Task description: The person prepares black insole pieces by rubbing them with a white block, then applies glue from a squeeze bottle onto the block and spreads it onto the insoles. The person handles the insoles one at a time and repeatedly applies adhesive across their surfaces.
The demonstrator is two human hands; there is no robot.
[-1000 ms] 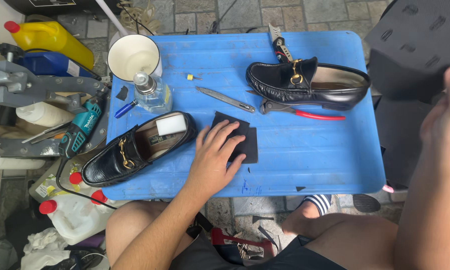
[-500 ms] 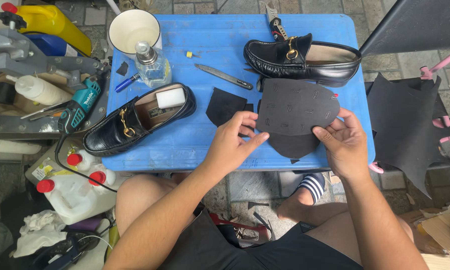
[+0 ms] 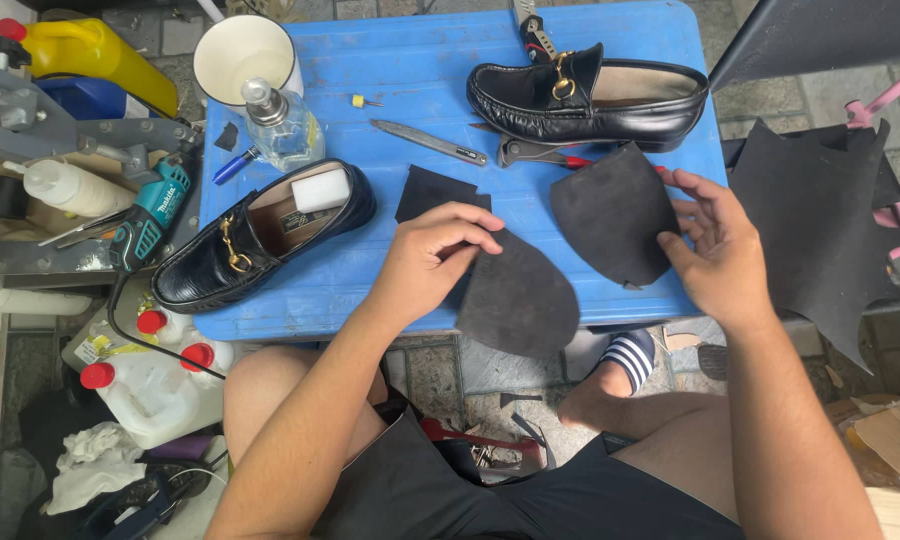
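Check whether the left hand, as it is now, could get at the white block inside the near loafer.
Probably not right away: the left hand is gripping a dark sole piece. The white block lies uncovered in the near loafer, with nothing between them.

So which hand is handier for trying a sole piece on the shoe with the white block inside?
Probably the left hand: it holds a sole piece and lies nearer that shoe than the right hand.

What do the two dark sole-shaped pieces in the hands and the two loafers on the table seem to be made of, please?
Sole pieces: probably thin rubber sheet, matte charcoal, finely textured, flexing slightly in the left hand and right hand. Loafers: apparently polished black leather, glossy highlights, gold-coloured metal bits.
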